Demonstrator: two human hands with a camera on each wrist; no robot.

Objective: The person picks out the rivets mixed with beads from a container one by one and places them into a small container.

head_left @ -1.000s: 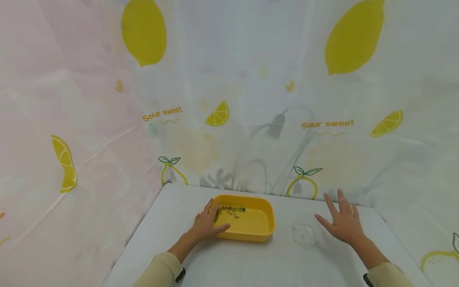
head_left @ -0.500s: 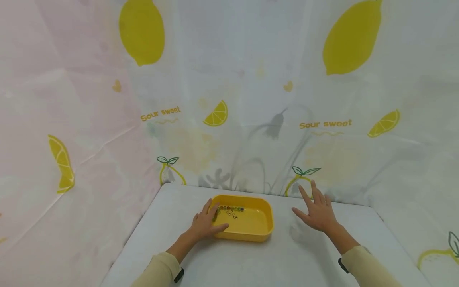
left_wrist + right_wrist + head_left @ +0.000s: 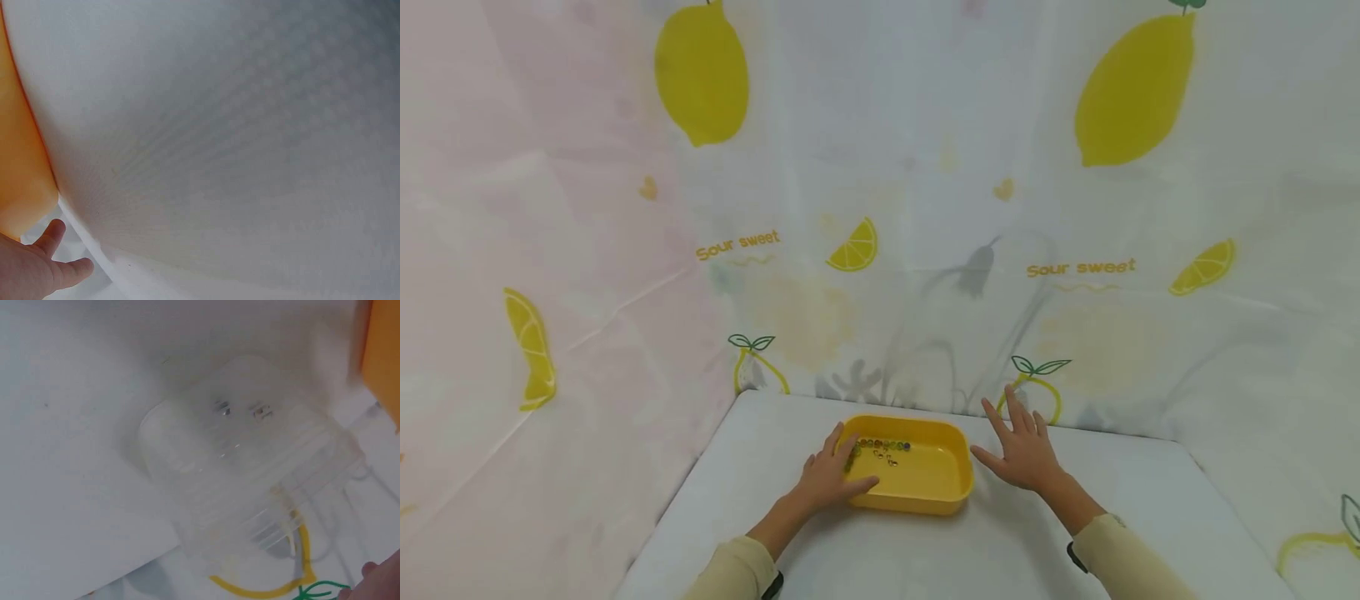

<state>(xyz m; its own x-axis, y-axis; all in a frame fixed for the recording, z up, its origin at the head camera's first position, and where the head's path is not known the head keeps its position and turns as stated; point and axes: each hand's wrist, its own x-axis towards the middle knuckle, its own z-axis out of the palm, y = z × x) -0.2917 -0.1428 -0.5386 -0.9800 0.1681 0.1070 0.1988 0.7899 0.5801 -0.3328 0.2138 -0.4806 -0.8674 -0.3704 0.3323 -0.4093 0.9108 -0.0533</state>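
Observation:
A yellow plastic tray [image 3: 921,505] sits on the white table. Small round coloured marbles [image 3: 886,445] line its far left side, and several tiny clear pieces [image 3: 891,461] lie near them. My left hand [image 3: 825,482] rests at the tray's left rim, fingers spread, the thumb over the near-left edge. Just off the tray's right end, my right hand [image 3: 1026,457] hovers with spread fingers and holds nothing. The right wrist view shows a blurred clear plastic box [image 3: 237,444] with small shiny specks; I cannot make it out in the head view.
A white tabletop [image 3: 925,558] surrounds the tray and meets a lemon-printed curtain [image 3: 887,333] along its back edge. More of the same cloth hangs at the left and right sides.
My right hand has moved left, from the table's right side to beside the tray, passing near the clear box. The left hand and tray stay in place; the head view shifts slightly.

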